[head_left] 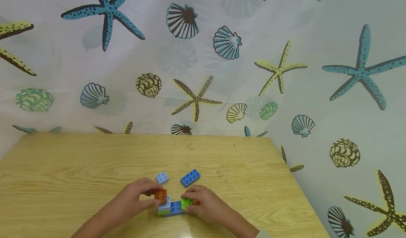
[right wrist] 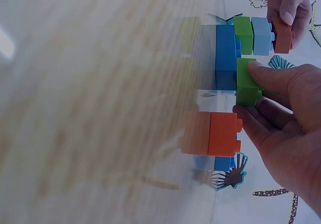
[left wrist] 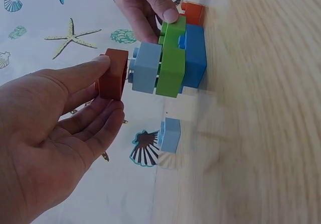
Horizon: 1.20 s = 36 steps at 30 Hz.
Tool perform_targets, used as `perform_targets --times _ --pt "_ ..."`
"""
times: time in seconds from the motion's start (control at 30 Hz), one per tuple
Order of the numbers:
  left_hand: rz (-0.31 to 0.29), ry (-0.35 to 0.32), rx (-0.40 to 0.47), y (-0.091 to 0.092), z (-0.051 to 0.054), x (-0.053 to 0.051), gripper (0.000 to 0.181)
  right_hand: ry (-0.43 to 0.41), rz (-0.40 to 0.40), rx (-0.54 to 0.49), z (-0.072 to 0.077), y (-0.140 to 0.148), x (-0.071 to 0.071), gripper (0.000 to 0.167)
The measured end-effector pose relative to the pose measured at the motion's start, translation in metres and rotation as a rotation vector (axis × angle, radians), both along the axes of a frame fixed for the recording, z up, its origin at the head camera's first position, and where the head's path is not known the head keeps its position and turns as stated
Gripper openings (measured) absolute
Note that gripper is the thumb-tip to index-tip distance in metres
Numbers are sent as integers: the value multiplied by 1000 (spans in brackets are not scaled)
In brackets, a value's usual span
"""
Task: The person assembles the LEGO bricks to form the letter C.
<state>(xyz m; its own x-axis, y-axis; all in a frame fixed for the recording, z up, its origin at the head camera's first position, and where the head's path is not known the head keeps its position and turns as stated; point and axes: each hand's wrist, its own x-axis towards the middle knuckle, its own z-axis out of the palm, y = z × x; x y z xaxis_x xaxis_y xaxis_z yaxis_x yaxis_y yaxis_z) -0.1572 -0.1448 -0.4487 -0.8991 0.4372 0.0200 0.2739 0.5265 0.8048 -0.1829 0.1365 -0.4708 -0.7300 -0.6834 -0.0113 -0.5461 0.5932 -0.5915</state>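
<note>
The left hand [head_left: 133,201] pinches a dark orange brick [left wrist: 113,74] between thumb and fingers, just over the studs of a light blue brick [left wrist: 146,67]. That light blue brick sits on a green brick [left wrist: 171,73], which is on one end of a long blue brick [right wrist: 225,57]. At the other end of the blue brick, the right hand [right wrist: 293,113] pinches a second green brick [right wrist: 246,82] by its sides. In the left wrist view a narrow gap shows between the dark orange brick and the light blue studs.
A small light blue brick [head_left: 162,177] and a blue brick [head_left: 190,178] lie on the wooden table [head_left: 79,167] beyond the hands. An orange brick [right wrist: 223,134] stands beside the right hand. A curtain [head_left: 142,54] with shells and starfish hangs behind the table and along its right side.
</note>
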Motion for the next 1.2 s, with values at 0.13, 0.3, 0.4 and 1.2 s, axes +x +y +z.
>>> perform_targets --times 0.13,0.3,0.4,1.2 --pt "-5 -12 -3 4 -3 -1 38 17 3 11 -1 0 0 37" --pt "-28 5 -8 7 -7 -2 36 17 -7 17 -2 0 0 37" --pt "-32 14 -3 9 -8 -1 36 14 -10 13 -1 0 0 37" --pt "67 -69 8 11 -2 -2 52 4 -10 11 0 0 1 37"
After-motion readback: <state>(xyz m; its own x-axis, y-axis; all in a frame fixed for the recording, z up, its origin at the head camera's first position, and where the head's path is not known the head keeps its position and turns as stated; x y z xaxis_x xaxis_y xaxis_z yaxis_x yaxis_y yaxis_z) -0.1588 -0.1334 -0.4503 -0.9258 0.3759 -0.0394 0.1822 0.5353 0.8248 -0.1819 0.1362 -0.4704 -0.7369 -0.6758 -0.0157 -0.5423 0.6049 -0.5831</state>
